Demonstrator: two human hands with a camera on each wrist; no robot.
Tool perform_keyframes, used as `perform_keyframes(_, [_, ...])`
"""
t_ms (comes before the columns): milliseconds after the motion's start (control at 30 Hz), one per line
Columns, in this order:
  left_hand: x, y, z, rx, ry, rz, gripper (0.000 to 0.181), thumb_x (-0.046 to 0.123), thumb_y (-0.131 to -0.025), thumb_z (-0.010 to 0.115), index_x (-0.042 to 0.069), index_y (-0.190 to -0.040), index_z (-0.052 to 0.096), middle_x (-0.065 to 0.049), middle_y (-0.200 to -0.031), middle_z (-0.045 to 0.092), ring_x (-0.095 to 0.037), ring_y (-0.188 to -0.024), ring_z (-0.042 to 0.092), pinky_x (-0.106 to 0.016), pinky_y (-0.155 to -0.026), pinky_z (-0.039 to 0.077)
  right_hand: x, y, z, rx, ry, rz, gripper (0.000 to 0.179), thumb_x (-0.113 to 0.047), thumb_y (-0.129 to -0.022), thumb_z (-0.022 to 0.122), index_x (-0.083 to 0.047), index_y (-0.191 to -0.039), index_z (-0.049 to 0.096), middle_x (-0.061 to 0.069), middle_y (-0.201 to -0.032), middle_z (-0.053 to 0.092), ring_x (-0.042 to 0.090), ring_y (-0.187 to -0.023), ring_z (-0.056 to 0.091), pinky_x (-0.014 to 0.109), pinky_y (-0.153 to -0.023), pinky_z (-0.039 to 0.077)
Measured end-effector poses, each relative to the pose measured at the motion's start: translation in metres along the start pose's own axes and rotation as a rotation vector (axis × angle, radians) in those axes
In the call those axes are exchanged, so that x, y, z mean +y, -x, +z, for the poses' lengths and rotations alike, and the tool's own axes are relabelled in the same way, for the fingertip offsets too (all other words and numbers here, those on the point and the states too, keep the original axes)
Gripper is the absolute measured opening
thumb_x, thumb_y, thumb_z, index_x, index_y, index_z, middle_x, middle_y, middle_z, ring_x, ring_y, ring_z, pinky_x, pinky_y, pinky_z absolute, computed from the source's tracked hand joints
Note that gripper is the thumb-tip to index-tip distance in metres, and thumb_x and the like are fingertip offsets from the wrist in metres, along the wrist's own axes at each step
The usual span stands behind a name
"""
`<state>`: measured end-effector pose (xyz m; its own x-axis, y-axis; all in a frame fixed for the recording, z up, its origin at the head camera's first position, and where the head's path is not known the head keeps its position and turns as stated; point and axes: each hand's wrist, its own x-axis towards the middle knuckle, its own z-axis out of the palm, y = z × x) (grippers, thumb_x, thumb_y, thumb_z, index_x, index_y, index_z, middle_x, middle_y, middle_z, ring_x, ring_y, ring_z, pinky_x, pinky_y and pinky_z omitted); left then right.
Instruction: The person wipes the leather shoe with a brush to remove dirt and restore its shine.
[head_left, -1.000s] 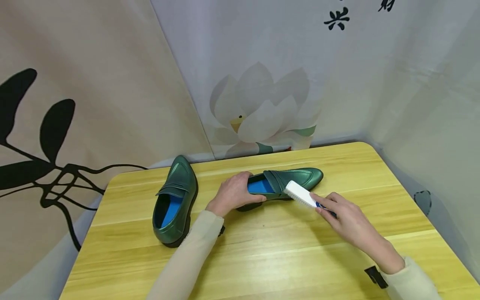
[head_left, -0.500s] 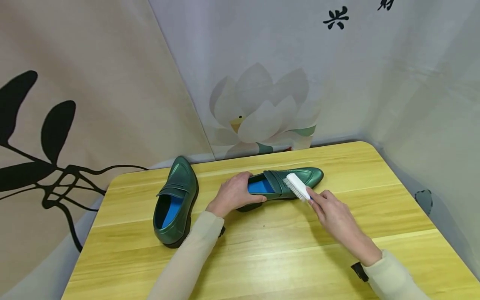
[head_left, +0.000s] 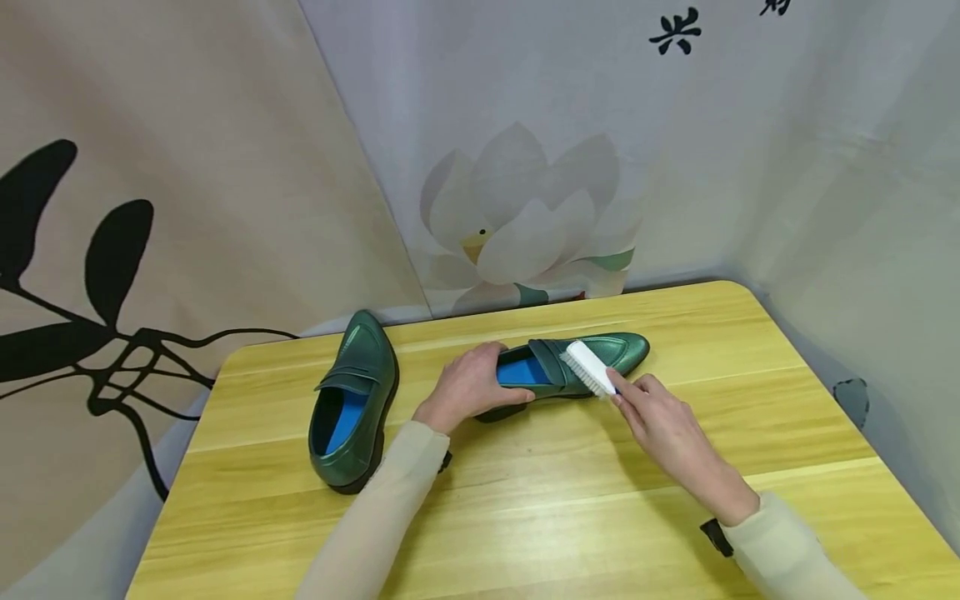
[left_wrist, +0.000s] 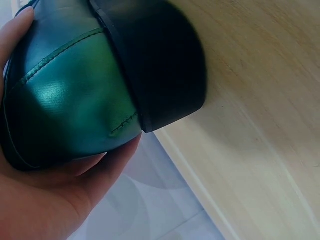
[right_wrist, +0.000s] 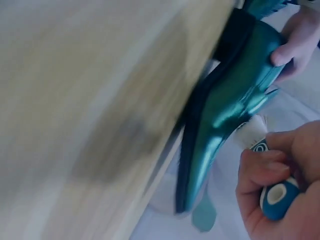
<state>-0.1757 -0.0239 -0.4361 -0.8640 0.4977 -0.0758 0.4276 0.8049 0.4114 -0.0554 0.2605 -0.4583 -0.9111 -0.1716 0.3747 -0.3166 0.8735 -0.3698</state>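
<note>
A green loafer [head_left: 540,354] with a blue insole lies on the table, its toe pointing right. My left hand [head_left: 467,387] grips it round the heel, thumb along the near side; the left wrist view shows the glossy heel counter [left_wrist: 75,95] and the dark heel block [left_wrist: 160,65]. In my right hand [head_left: 663,425] is a white brush [head_left: 588,367], its bristles against or just over the loafer's upper by the strap. The brush handle's blue end [right_wrist: 280,200] sticks out of the curled fingers in the right wrist view.
A second green loafer [head_left: 352,408] stands to the left, toe toward the back, beside my left forearm. The wooden table [head_left: 540,517] ends at a printed curtain [head_left: 525,200] behind, with more curtain to the right.
My right hand has moved a little left and up, and the brush has swung steeper over the loafer's upper. The left hand and both loafers stay in place.
</note>
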Motion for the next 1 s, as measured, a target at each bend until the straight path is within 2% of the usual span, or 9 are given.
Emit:
perform_keyframes(100, [0.001, -0.001, 0.0, 0.001, 0.0, -0.002, 0.09, 0.067, -0.079, 0.08, 0.009, -0.144, 0.057, -0.009, -0.133, 0.065, -0.025, -0.103, 0.064, -0.048, -0.087, 0.055, 0.012, 0.003, -0.001, 0.026, 0.034, 0.008, 0.043, -0.003, -0.096, 0.072, -0.001, -0.138, 0.065, 0.015, -0.088, 0.06, 0.015, -0.058, 0.046, 0.028, -0.046, 0.038])
perform_keyframes(233, [0.001, -0.001, -0.001, 0.002, -0.005, -0.01, 0.09, 0.067, -0.079, 0.08, 0.009, -0.144, 0.057, -0.009, -0.134, 0.065, -0.025, -0.106, 0.064, -0.049, -0.089, 0.054, 0.036, 0.004, -0.008, 0.071, 0.096, 0.089, 0.043, -0.002, -0.097, 0.07, 0.0, -0.139, 0.062, 0.022, -0.094, 0.061, 0.023, -0.059, 0.051, 0.034, -0.044, 0.039])
perform_keyframes(333, [0.001, 0.0, 0.0, -0.001, -0.01, -0.01, 0.089, 0.067, -0.079, 0.08, 0.009, -0.143, 0.057, -0.009, -0.133, 0.065, -0.025, -0.105, 0.064, -0.049, -0.089, 0.054, 0.042, 0.003, -0.011, 0.084, 0.1, 0.119, 0.043, -0.003, -0.099, 0.068, -0.001, -0.141, 0.061, 0.024, -0.097, 0.061, 0.026, -0.061, 0.053, 0.036, -0.043, 0.038])
perform_keyframes(533, [0.001, 0.0, 0.0, -0.003, 0.004, -0.011, 0.09, 0.067, -0.079, 0.08, 0.009, -0.143, 0.057, -0.009, -0.132, 0.065, -0.024, -0.102, 0.063, -0.048, -0.087, 0.054, 0.023, 0.007, -0.008, -0.002, 0.006, 0.006, 0.047, -0.004, -0.097, 0.072, -0.004, -0.142, 0.061, 0.015, -0.097, 0.062, 0.017, -0.066, 0.051, 0.028, -0.049, 0.041])
perform_keyframes(633, [0.002, 0.0, 0.0, -0.002, 0.006, -0.012, 0.09, 0.067, -0.079, 0.08, 0.009, -0.144, 0.056, -0.009, -0.134, 0.065, -0.025, -0.104, 0.063, -0.049, -0.088, 0.054, 0.025, 0.01, -0.008, -0.013, 0.02, -0.015, 0.048, -0.003, -0.095, 0.073, -0.005, -0.141, 0.062, 0.013, -0.096, 0.062, 0.015, -0.065, 0.051, 0.027, -0.049, 0.041])
perform_keyframes(867, [0.003, -0.001, -0.001, 0.001, 0.007, -0.017, 0.091, 0.067, -0.079, 0.08, 0.009, -0.144, 0.056, -0.01, -0.135, 0.065, -0.026, -0.106, 0.064, -0.051, -0.089, 0.054, 0.065, 0.012, -0.021, 0.084, 0.115, 0.095, 0.045, -0.001, -0.096, 0.07, 0.001, -0.14, 0.061, 0.024, -0.096, 0.06, 0.027, -0.061, 0.053, 0.038, -0.045, 0.042])
perform_keyframes(1000, [0.005, -0.001, -0.005, -0.047, -0.035, -0.019, 0.094, 0.067, -0.079, 0.079, 0.008, -0.147, 0.053, -0.011, -0.14, 0.062, -0.027, -0.112, 0.064, -0.051, -0.092, 0.054, 0.074, 0.013, -0.027, 0.085, 0.094, 0.131, 0.045, -0.003, -0.099, 0.069, 0.001, -0.142, 0.059, 0.025, -0.098, 0.06, 0.028, -0.066, 0.055, 0.038, -0.049, 0.043])
